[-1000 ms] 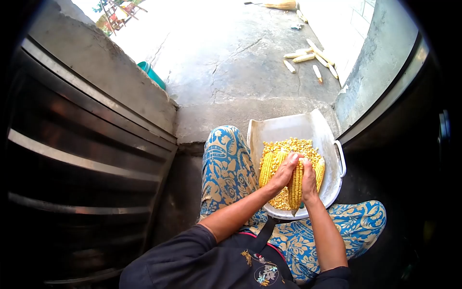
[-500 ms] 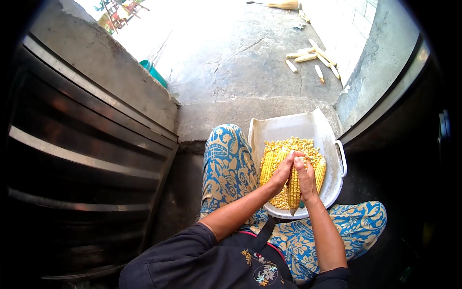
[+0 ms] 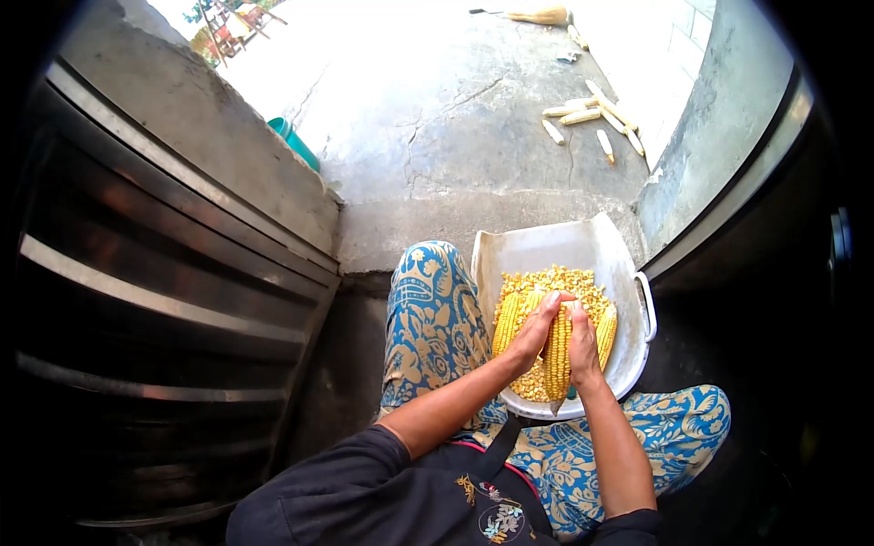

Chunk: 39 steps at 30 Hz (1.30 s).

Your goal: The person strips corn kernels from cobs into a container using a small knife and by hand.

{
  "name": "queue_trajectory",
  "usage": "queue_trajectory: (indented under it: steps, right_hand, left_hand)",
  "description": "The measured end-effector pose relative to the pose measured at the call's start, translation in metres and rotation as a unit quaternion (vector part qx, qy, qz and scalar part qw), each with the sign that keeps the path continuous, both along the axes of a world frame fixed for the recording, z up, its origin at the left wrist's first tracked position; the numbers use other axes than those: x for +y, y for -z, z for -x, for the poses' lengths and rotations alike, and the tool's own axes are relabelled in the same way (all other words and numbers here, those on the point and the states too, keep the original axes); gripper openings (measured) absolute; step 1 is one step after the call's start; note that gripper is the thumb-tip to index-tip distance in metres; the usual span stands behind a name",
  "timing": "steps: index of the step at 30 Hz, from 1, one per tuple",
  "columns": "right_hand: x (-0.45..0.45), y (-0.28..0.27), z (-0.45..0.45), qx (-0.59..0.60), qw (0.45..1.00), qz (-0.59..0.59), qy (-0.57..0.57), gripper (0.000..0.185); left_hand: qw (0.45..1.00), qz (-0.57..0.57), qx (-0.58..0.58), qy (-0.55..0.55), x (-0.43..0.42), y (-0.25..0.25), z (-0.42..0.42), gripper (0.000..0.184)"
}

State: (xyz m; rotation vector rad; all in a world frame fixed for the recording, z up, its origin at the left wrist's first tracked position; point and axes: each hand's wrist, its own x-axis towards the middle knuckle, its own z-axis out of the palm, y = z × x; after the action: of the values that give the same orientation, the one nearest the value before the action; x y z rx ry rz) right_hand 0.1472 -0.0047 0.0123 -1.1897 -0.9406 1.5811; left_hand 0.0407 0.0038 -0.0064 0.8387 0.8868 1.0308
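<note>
One yellow corn cob (image 3: 558, 369) is grasped between the left hand (image 3: 535, 337) and the right hand (image 3: 585, 346), both sets of fingers gathered around its far end while its pointed tip faces the person. It is inside the outline of a pale, handled basin (image 3: 555, 246), over loose kernels (image 3: 566, 276). More yellow cobs (image 3: 505, 326) lie on either side of the hands. Farther off, several pale cobs (image 3: 581, 116) lie on the concrete floor (image 3: 473, 132).
</note>
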Motion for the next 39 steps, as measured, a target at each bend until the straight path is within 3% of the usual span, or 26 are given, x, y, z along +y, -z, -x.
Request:
queue_trajectory:
  steps: [3, 5, 8, 17, 20, 26, 29, 32, 33, 36, 39]
  right_hand:
    - [-0.002, -0.003, 0.003, 0.0, 1.0, 0.0, -0.003, 0.053]
    - [-0.002, -0.01, 0.004, 0.028, 0.997, 0.064, 0.014, 0.051]
    - [-0.002, -0.014, 0.005, 0.051, 0.996, 0.071, -0.03, 0.046]
    - [-0.003, -0.004, 0.008, 0.062, 0.996, 0.038, -0.059, 0.048]
    - [-0.004, -0.001, 0.009, 0.0, 0.999, -0.005, -0.053, 0.048]
    - [-0.006, 0.019, 0.005, 0.022, 0.999, 0.008, -0.039, 0.046]
    - [-0.007, -0.002, 0.009, 0.064, 0.996, 0.037, -0.047, 0.046]
    - [-0.009, -0.015, 0.012, 0.003, 0.998, -0.002, -0.069, 0.056]
    - [-0.008, -0.013, 0.012, 0.003, 0.998, -0.003, -0.068, 0.056]
    - [-0.007, -0.003, 0.013, -0.151, 0.985, -0.032, -0.082, 0.057]
    - [-0.008, -0.007, 0.01, -0.174, 0.981, -0.042, -0.082, 0.055]
  left_hand:
    - [0.998, 0.056, -0.032, 0.002, 0.0, -0.007, 0.001, 0.041]
    - [0.999, 0.041, -0.019, -0.007, 0.0, -0.007, 0.001, 0.04]
    - [0.998, 0.046, -0.032, -0.029, 0.003, -0.002, 0.001, 0.04]
    - [0.996, 0.066, -0.033, -0.05, 0.008, -0.008, 0.008, 0.039]
    - [0.995, 0.082, -0.038, -0.036, 0.008, -0.01, 0.009, 0.036]
    - [0.992, 0.094, -0.042, -0.077, 0.008, -0.008, 0.007, 0.034]
    - [0.991, 0.086, -0.032, -0.099, 0.01, -0.006, 0.009, 0.034]
    - [0.989, 0.053, -0.026, -0.138, 0.013, 0.01, 0.012, 0.034]
    - [0.985, 0.039, -0.019, -0.164, 0.015, 0.011, 0.013, 0.034]
    - [0.979, 0.054, -0.023, -0.193, 0.017, 0.014, 0.014, 0.036]
    - [0.98, 0.045, -0.022, -0.192, 0.019, 0.007, 0.016, 0.035]
